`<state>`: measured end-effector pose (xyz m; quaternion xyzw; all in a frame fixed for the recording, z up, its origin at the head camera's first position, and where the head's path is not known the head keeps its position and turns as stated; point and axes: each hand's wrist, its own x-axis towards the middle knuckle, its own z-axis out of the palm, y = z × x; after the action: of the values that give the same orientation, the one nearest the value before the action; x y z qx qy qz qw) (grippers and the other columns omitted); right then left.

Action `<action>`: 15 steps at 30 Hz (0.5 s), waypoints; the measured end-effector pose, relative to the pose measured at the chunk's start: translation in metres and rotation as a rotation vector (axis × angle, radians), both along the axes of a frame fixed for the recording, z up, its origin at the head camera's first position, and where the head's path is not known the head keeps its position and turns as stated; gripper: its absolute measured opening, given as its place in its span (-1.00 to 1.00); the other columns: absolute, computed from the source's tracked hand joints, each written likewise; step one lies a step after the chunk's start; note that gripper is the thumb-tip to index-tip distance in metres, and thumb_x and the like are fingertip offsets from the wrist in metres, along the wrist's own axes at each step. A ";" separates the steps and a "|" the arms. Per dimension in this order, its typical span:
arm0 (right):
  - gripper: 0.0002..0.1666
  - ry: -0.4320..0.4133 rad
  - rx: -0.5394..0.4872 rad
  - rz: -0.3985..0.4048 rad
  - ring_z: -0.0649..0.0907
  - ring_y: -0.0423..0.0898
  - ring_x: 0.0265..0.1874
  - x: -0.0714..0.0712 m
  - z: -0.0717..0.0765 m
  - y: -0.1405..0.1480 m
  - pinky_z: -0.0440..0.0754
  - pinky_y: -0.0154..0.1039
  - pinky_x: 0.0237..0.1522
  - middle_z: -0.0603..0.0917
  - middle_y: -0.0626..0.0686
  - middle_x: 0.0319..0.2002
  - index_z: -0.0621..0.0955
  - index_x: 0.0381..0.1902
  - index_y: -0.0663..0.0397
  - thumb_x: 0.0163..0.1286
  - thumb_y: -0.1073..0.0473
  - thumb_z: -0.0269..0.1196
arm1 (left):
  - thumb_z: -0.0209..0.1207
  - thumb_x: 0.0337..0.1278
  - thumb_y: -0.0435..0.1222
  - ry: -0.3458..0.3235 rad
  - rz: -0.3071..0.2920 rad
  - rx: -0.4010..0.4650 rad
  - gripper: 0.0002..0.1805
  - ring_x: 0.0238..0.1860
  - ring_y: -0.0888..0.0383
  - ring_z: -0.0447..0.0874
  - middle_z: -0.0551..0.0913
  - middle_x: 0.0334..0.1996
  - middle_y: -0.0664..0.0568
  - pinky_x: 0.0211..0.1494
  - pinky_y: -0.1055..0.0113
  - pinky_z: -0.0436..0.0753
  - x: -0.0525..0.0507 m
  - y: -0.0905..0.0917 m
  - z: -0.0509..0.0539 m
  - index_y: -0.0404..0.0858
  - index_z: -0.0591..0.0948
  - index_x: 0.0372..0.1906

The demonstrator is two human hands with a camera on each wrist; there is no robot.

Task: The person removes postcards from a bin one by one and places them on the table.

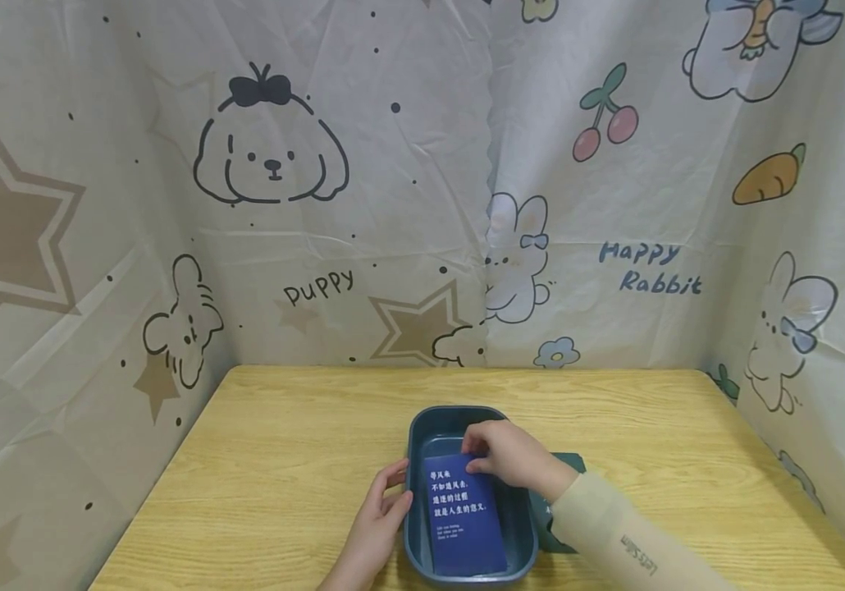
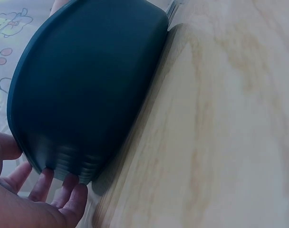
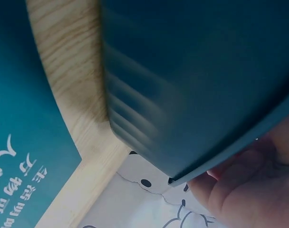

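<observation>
A deep teal plastic box with rounded corners stands on the wooden table. Inside it lies a dark blue booklet with white printed lines, tilted slightly. My right hand reaches over the box's right rim and pinches the booklet's upper right corner between thumb and fingers. In the right wrist view, its fingertips are hidden behind the box wall. My left hand holds the box's left side, thumb at the rim and fingertips against the ridged outer wall.
A green booklet with white characters lies on the table right of the box, partly covered by the right arm in the head view. Patterned curtains enclose the wooden table at the back and both sides.
</observation>
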<state>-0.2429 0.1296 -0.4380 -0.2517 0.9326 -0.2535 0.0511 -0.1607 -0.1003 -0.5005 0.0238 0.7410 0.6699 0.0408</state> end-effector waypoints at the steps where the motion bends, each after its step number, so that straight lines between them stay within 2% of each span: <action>1: -0.85 0.006 0.004 -0.002 0.62 -0.18 -0.29 0.000 0.000 0.000 0.73 -0.12 -0.10 0.71 -0.11 -0.30 0.68 -0.28 -0.07 0.28 0.21 0.48 | 0.01 0.58 -0.30 -0.002 -0.002 0.003 -0.49 0.23 -0.17 0.61 0.42 0.31 -0.29 0.27 -0.03 0.64 0.000 0.000 0.000 -0.24 0.31 0.51; 10: -0.84 0.058 0.035 0.018 0.61 -0.17 -0.27 0.000 -0.003 0.000 0.71 -0.14 -0.11 0.67 -0.13 -0.28 0.66 -0.27 -0.07 0.29 0.20 0.48 | 0.01 0.58 -0.31 -0.011 -0.005 0.004 -0.49 0.24 -0.17 0.61 0.42 0.32 -0.28 0.30 -0.06 0.62 0.001 0.000 0.002 -0.22 0.31 0.51; 15: -0.85 0.013 -0.018 0.036 0.62 -0.19 -0.25 -0.002 -0.002 0.004 0.71 -0.13 -0.10 0.68 -0.15 -0.28 0.66 -0.23 -0.09 0.33 0.20 0.45 | 0.01 0.58 -0.30 -0.005 -0.014 0.007 -0.49 0.23 -0.16 0.61 0.42 0.32 -0.29 0.29 -0.04 0.63 0.001 -0.001 0.002 -0.24 0.31 0.51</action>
<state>-0.2446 0.1334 -0.4396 -0.2705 0.9259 -0.2594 0.0473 -0.1597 -0.1013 -0.4987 0.0274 0.7382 0.6723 0.0474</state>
